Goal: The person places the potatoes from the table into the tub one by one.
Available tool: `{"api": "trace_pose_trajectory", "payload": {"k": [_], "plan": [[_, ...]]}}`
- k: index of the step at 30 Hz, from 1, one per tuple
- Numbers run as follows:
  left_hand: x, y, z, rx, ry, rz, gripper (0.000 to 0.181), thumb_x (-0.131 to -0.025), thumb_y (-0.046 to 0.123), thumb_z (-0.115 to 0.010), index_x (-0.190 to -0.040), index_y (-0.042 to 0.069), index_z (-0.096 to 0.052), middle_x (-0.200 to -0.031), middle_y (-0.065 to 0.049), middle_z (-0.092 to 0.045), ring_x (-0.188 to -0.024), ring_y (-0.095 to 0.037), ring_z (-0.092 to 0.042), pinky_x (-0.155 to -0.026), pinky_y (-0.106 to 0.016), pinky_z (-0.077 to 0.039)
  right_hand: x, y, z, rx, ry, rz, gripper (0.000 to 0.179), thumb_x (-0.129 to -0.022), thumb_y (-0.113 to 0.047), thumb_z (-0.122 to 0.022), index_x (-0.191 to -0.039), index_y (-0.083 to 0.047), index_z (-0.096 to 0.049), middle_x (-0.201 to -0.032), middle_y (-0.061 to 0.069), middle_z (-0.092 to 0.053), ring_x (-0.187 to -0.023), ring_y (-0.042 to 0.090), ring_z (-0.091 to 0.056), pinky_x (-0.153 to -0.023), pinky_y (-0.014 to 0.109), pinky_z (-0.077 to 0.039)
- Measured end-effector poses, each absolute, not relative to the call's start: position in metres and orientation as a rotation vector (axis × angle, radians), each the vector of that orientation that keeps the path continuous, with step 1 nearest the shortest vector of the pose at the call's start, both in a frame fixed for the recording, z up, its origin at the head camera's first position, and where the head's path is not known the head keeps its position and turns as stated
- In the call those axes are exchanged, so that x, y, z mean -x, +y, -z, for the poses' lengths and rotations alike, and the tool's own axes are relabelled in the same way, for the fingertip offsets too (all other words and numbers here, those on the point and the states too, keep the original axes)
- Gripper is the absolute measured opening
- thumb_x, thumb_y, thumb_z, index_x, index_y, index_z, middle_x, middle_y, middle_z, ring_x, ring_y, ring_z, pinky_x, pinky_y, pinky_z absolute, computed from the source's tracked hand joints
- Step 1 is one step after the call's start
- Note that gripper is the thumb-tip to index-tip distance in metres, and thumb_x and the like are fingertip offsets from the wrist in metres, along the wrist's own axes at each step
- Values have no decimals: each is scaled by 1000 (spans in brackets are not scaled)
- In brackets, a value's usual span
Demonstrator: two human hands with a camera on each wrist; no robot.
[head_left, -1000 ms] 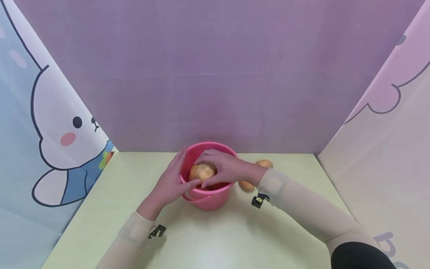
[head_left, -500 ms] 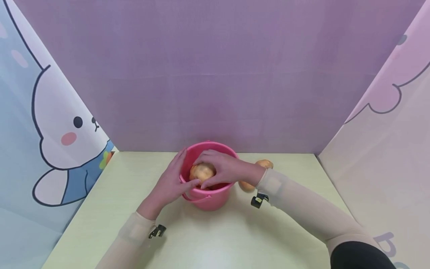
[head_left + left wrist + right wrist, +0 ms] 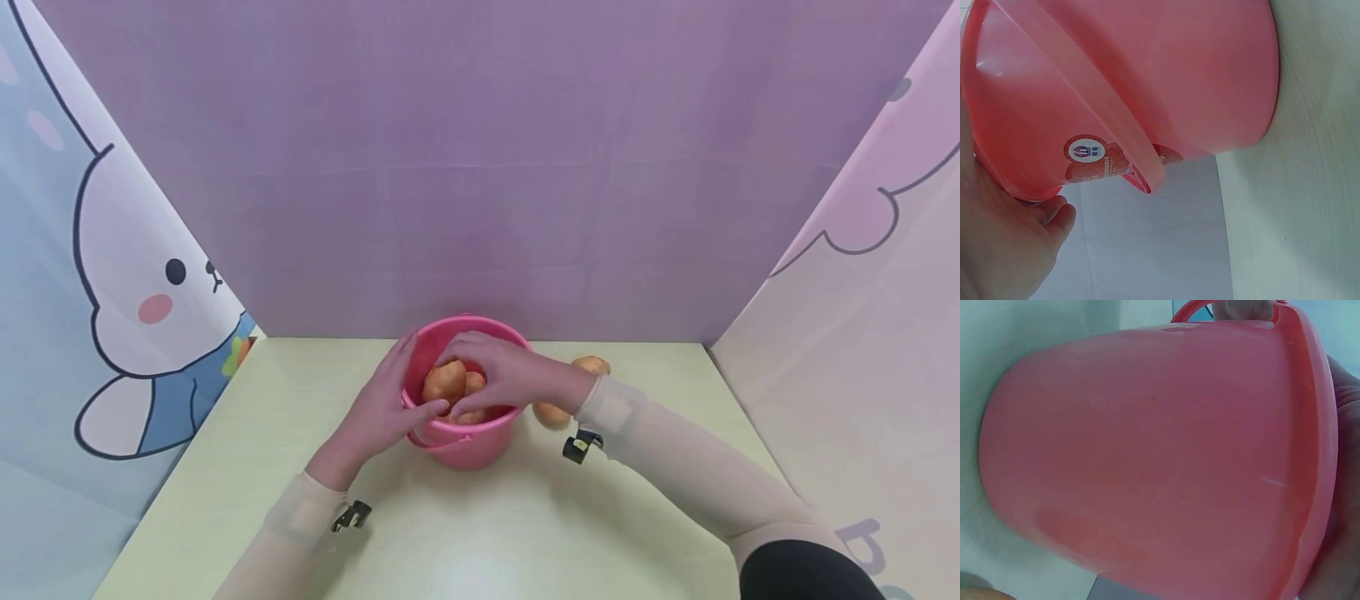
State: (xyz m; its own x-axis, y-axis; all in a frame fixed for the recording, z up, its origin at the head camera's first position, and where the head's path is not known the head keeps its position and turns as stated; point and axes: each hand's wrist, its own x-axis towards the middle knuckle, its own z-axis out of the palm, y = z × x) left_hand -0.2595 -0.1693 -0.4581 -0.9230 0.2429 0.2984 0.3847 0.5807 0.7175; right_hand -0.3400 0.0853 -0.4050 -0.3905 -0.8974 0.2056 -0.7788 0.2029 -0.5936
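Observation:
A pink bucket [image 3: 471, 448] stands on the table in the head view, with brown potatoes [image 3: 445, 382] inside. My left hand [image 3: 384, 408] holds its left side, thumb across the front rim; in the left wrist view the fingertips [image 3: 1060, 219] bend round the rim. Above the bucket's mouth, my right hand [image 3: 498, 371] spreads its thumb and fingers apart over the potatoes, with nothing gripped between them. From the right wrist view, the bucket wall [image 3: 1154, 450] hides most of that hand.
Two more potatoes lie on the table right of the bucket, one farther back [image 3: 591, 365] and one partly behind the right wrist [image 3: 552, 415]. The bucket's handle [image 3: 1107, 106] hangs down at its side. A purple backdrop [image 3: 480, 183] rises behind the table.
The potato that was between my right thumb and fingers has been let go and sits lower in the bucket, showing another potato beside it. Both hands have stayed almost still.

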Motion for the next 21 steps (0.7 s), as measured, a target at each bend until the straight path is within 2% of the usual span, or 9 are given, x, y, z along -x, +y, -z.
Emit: {"api": "trace_pose_trajectory", "payload": {"k": [1,4,8,12,16,21], "plan": [[259,-169,458,527,-2642,1262,115,-89,45,-93,-178,28,-21,-179,4,-27,-158,-30,-40,-106,-62,-59,340,86,404,1611,2289,950,57,-90,-45,-94,-136,-26,-68,-141,0,-68,-136,29,-59,-107,40,-59],[259,-168,457,516,-2650,1261,115,-89,45,-93,-178,28,-22,-179,3,-27,-158,-32,-40,-104,-62,-59,340,89,403,1608,2294,953,56,-90,-45,-94,-136,-25,-68,-140,1,-67,-136,30,-58,-108,48,-59],[258,-168,456,514,-2657,1253,115,-91,49,-91,-179,26,-21,-180,2,-26,-158,-33,-40,-105,-62,-59,340,92,402,1619,2308,954,55,-90,-42,-94,-135,-24,-68,-140,4,-68,-136,30,-59,-110,49,-58],[258,-170,457,521,-2660,1235,116,-92,53,-89,-179,23,-19,-182,1,-23,-160,-34,-37,-109,-62,-56,341,97,399,1627,2336,966,53,-90,-39,-95,-134,-24,-70,-137,-3,-68,-134,26,-60,-110,41,-56],[259,-170,457,526,-2655,1234,115,-92,47,-91,-179,22,-20,-182,0,-22,-161,-35,-35,-112,-64,-54,343,108,396,1569,2405,990,53,-91,-42,-93,-135,-23,-70,-140,-9,-67,-136,21,-58,-108,39,-58],[259,-170,457,517,-2661,1224,116,-91,47,-91,-179,21,-20,-183,-2,-21,-163,-37,-33,-114,-67,-50,342,128,394,1424,2463,1086,54,-93,-43,-92,-137,-22,-69,-144,-5,-64,-137,23,-56,-106,53,-60]]}}
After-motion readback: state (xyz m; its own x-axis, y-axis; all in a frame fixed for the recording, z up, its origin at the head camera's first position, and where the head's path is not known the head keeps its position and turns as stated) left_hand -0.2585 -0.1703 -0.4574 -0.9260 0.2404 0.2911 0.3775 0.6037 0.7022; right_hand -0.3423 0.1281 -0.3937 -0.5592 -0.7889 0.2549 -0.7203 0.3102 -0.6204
